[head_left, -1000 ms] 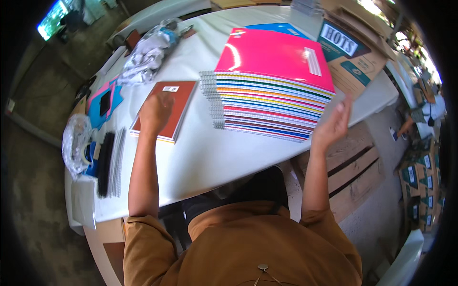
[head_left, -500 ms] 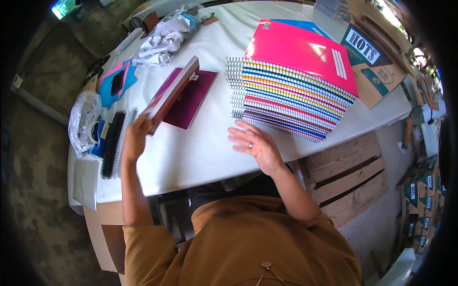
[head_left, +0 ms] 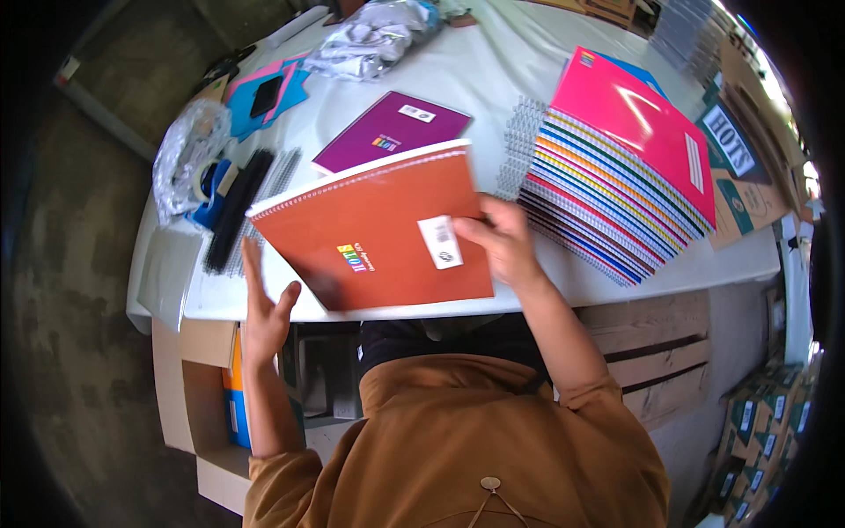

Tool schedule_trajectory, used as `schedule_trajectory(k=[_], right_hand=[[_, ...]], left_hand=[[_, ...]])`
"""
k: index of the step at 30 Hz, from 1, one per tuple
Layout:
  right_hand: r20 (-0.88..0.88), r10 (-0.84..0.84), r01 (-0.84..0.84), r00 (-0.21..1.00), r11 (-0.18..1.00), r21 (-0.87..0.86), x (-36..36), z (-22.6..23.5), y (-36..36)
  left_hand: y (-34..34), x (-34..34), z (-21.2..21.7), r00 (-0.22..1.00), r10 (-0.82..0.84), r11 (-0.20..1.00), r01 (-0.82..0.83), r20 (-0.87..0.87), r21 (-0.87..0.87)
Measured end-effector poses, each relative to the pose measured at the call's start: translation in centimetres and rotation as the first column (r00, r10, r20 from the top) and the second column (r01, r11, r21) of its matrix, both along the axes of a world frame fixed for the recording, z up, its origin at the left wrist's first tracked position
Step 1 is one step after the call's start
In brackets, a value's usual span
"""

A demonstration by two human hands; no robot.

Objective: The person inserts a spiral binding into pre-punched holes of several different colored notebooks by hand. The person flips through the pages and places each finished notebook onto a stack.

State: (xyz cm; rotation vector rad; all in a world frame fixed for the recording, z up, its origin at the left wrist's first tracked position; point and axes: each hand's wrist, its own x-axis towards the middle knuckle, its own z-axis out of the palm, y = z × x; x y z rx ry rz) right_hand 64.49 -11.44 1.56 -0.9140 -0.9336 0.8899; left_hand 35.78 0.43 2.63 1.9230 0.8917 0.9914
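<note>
An orange-brown notebook (head_left: 378, 238) is held over the near side of the table, its cover facing up. A row of punched holes runs along its far edge, with no coil in them. My right hand (head_left: 509, 242) grips its right edge, thumb on the cover beside a white label. My left hand (head_left: 268, 321) is open near the notebook's left corner, thumb and fingers apart. A purple notebook (head_left: 361, 139) lies flat just beyond. To the right, a tall stack of spiral notebooks (head_left: 629, 136) has a pink cover on top, wire coils sticking out at its left side.
Black and silver binding coils (head_left: 238, 216) lie at the left, by a blue tape dispenser (head_left: 209, 211) and clear plastic wrap (head_left: 189, 145). A phone (head_left: 265, 97) rests on blue and pink sheets. Crumpled plastic (head_left: 374, 40) sits far back. An open carton (head_left: 207, 348) stands below the table's left edge.
The orange-brown notebook went from upright in my left hand to flatter, nearer me, with my right hand now gripping it. My left hand has let go. The view has shifted slightly.
</note>
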Motion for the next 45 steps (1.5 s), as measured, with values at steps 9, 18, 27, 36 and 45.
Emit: schedule_trajectory(k=[9,18,27,36,45], right_hand=[[0.103,-0.126,0.123,0.987,0.992,0.034,3.0,-3.4,-5.0],[0.227,-0.148,0.142,0.963,0.989,0.039,4.7,-0.8,-5.9],[0.251,-0.21,0.189,0.945,0.976,0.106,4.4,0.5,-6.1],[0.26,-0.268,0.242,0.928,0.962,0.128,4.3,0.5,-6.0],[0.252,-0.327,0.304,0.911,0.944,0.125,4.9,-0.9,-6.0]], left_hand=[[-0.2,8.1,-7.2,0.964,-0.123,0.892,0.211,0.236,-0.399],[10.5,6.7,-6.9,0.885,-0.015,0.981,0.102,-0.465,0.163],[20.0,4.5,-7.4,0.549,0.539,0.832,-0.229,-0.639,0.505],[20.3,2.6,-3.3,0.802,0.476,0.878,-0.41,-0.362,0.247],[6.3,6.9,6.8,0.941,-0.337,0.909,0.332,0.024,-0.25]])
